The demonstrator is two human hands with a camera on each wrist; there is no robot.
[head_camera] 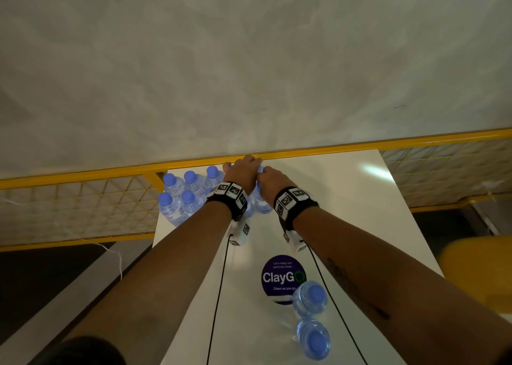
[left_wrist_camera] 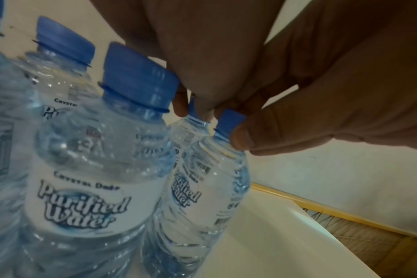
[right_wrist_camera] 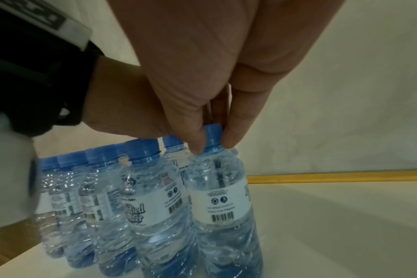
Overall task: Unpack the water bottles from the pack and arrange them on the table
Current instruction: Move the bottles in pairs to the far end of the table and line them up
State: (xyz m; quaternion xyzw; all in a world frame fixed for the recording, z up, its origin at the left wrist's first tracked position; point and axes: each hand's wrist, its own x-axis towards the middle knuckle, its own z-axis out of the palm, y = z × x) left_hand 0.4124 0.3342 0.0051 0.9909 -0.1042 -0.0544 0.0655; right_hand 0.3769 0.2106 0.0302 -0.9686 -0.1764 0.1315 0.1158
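Observation:
Several clear water bottles (head_camera: 180,198) with blue caps stand upright in a cluster at the far left of the white table (head_camera: 346,212). My left hand (head_camera: 238,168) reaches over the cluster's right end and pinches the cap of one bottle (left_wrist_camera: 188,135) with its fingertips (left_wrist_camera: 180,109). Right beside it, my right hand (head_camera: 263,172) pinches the blue cap (right_wrist_camera: 213,135) of the outermost bottle (right_wrist_camera: 221,197) between thumb and finger; that bottle stands on the table. The neighbouring bottles (right_wrist_camera: 95,197) line up to its left. Two more bottles (head_camera: 310,299) stand near me.
A yellow railing (head_camera: 360,144) with mesh runs just behind the table's far edge, with a grey wall beyond. A round blue ClayGo sticker (head_camera: 284,277) lies mid-table. A blurred yellow object (head_camera: 476,270) sits off the right edge. Cables trail from both wristbands.

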